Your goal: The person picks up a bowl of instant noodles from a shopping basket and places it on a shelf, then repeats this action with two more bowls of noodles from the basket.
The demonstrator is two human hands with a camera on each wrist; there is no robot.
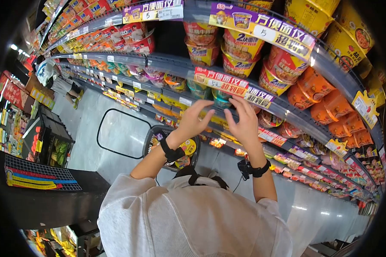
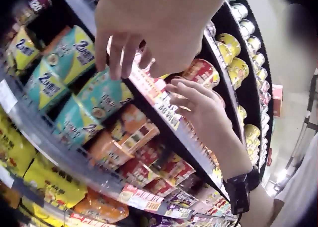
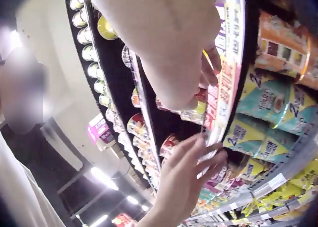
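My left hand (image 1: 195,122) and right hand (image 1: 244,120) reach side by side toward the shelf, fingers loosely bent, with nothing between them. Just beyond the fingertips stands a teal instant noodle bucket (image 1: 221,98), partly hidden under the red price strip (image 1: 221,82). In the left wrist view, the left fingers overlap the top of a teal bucket (image 2: 107,95); the right hand (image 2: 203,110) is beside the price strip. In the right wrist view, the left hand's (image 3: 184,162) fingers lie near the strip's edge, teal buckets (image 3: 271,103) behind it.
A black shopping basket (image 1: 146,143) holding noodle packs stands on the floor below my left forearm. Red and yellow noodle buckets (image 1: 241,45) fill the shelf above; orange buckets (image 1: 315,88) stand to the right. Another person (image 1: 51,73) is farther down the aisle.
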